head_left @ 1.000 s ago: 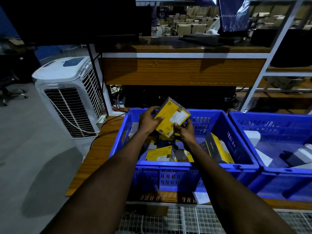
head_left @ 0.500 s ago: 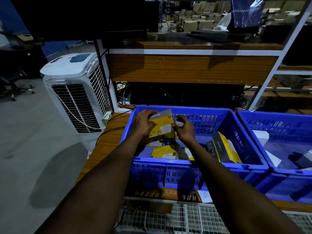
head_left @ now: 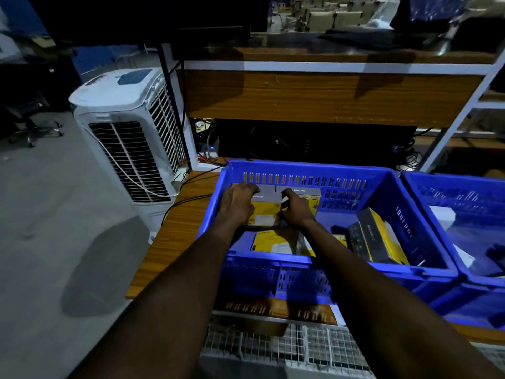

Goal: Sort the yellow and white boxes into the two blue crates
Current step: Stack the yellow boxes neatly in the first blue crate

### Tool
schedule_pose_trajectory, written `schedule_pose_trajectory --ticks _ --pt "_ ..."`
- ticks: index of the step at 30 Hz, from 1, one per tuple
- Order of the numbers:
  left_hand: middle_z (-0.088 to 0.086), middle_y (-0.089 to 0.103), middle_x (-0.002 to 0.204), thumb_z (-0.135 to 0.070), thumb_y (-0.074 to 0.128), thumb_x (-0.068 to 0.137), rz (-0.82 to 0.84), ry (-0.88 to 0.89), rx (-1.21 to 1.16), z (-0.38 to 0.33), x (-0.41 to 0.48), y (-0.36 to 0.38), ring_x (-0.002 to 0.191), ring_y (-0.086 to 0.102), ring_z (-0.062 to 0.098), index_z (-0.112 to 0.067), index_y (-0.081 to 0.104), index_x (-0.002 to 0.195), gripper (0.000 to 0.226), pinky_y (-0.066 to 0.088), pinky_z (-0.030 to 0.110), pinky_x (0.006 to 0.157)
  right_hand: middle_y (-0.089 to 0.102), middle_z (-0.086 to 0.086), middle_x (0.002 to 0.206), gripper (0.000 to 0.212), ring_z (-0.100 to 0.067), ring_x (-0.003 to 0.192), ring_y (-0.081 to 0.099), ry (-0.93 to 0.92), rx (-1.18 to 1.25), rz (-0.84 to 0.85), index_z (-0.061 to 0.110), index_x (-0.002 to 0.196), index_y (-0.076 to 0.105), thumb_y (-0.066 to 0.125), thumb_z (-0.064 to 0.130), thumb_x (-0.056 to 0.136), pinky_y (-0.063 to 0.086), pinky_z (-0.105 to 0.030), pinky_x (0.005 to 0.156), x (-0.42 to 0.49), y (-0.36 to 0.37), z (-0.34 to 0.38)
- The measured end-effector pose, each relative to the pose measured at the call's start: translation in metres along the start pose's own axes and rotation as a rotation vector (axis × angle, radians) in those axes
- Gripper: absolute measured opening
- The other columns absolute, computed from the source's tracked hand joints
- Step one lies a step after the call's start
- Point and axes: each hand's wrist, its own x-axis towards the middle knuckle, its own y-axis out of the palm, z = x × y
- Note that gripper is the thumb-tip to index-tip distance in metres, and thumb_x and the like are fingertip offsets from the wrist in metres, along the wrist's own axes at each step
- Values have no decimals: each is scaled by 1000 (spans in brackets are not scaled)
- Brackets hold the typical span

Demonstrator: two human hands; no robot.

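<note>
I am watching both hands working inside the left crate. The left hand is curling over the left top edge of a yellow box; the right hand is gripping its right edge. The yellow box is standing by the far wall, grey top up, just beside a second box. Nearer me, a flat box is lying down and a leaning box is tilting. A white box is sitting in the right crate. Both crates are resting on the table.
</note>
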Motion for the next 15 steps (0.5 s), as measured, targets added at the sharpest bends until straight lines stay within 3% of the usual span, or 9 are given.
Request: schedule_pose_trajectory --ticks 5,9,15 --pt "5 56 130 -9 63 84 32 1 117 -2 -8 9 119 54 29 -23 54 131 51 44 39 90 61 -22 125 57 -37 117 56 -12 -92 87 8 137 44 66 -1 84 47 -39 88 7 3 -3" --pt "5 56 129 -11 65 84 98 7 206 -4 -6 10 118 55 28 -23 52 131 50 45 40 89 62 -22 122 62 -37 111 59 19 -119 175 10 139 43 70 1 84 47 -36 82 11 7 -5" --pt "11 58 116 4 59 80 146 38 159 1 -2 22 109 56 31 -15 61 115 40 49 42 87 59 -19 121 78 -35 109 59 50 -154 254 14 139 44 84 14 72 49 -35 87 18 15 -11"
